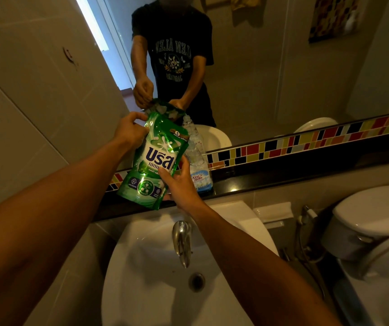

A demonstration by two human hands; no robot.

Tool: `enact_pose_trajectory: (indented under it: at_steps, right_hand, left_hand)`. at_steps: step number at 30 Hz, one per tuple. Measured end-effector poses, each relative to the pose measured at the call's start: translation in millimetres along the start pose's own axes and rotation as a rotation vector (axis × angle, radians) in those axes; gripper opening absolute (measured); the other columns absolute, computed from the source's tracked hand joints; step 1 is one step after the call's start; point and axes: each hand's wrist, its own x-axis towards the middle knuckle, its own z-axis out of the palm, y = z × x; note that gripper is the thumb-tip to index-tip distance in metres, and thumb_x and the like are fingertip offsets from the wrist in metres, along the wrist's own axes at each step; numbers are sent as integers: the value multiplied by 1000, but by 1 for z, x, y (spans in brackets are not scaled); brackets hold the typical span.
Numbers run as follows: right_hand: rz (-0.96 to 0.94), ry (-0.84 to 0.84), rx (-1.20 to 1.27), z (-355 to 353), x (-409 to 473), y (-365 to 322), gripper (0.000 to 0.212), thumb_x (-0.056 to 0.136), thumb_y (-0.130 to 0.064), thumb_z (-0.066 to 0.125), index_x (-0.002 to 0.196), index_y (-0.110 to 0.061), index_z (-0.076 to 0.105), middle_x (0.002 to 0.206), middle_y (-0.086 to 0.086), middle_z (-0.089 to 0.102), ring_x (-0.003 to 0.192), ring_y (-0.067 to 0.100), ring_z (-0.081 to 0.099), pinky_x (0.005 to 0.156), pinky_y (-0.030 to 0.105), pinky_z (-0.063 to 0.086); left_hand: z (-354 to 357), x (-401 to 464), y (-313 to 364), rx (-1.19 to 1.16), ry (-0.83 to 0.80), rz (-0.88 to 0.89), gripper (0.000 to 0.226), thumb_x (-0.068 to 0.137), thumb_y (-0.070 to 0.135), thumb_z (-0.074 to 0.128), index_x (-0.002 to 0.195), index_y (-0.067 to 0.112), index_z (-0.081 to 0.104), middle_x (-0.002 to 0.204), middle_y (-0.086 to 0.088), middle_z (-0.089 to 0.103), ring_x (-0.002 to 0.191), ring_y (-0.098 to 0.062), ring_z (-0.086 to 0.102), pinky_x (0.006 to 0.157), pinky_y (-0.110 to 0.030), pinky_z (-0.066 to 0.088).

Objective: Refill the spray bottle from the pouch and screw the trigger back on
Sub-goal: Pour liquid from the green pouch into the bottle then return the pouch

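Observation:
A green refill pouch (152, 162) with white lettering is held up over the dark ledge behind the sink, slightly tilted. My left hand (131, 129) grips its upper left corner. My right hand (180, 182) holds its lower right edge. Just behind the pouch on the ledge stands a clear plastic bottle (200, 171) with a blue label; the pouch hides its left side and I cannot see its neck or any trigger.
A white sink (149, 267) with a chrome tap (181, 241) lies below my arms. The dark ledge (271, 182) runs under a mirror with a coloured tile strip. A white toilet (372, 222) stands at the right. A tiled wall is at the left.

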Motion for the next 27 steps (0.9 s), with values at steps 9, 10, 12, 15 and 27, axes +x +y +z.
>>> enact_pose_trajectory:
  at_steps: [9,10,12,15,27]
  right_hand:
    - [-12,3,-11,2,1,2,77,99,-21,67,153,-48,19,148,10,56,126,33,63,87,62,59]
    - [-11,2,-9,2,1,2,77,98,-22,67,153,-49,19,148,10,56,126,34,62,87,63,59]
    - [-12,0,-5,3,2,2,77,98,-22,67,152,-49,19,147,10,56,126,34,62,87,64,58]
    - [-9,1,2,4,2,3,77,99,-21,66,153,-48,18,147,10,56,127,34,62,88,63,58]
    - [-3,6,28,8,3,5,80,99,-21,66,155,-46,16,148,10,56,125,32,63,90,62,58]
  left_hand:
    - [0,1,-1,-2,-6,-3,34,97,6,54,129,17,50,87,-7,60,75,-24,64,81,-47,57]
    - [0,2,-1,-6,-4,-4,34,97,5,54,129,17,51,88,-8,61,75,-24,64,83,-49,57]
    - [0,2,0,-9,1,-3,33,97,5,55,128,17,52,88,-7,61,76,-24,64,83,-49,56]
    - [0,2,1,-10,-3,-4,33,96,4,55,127,16,52,87,-7,61,76,-24,64,78,-44,57]
    - [-4,4,2,4,-18,-20,34,96,6,56,128,18,51,94,-9,61,86,-30,67,84,-47,59]
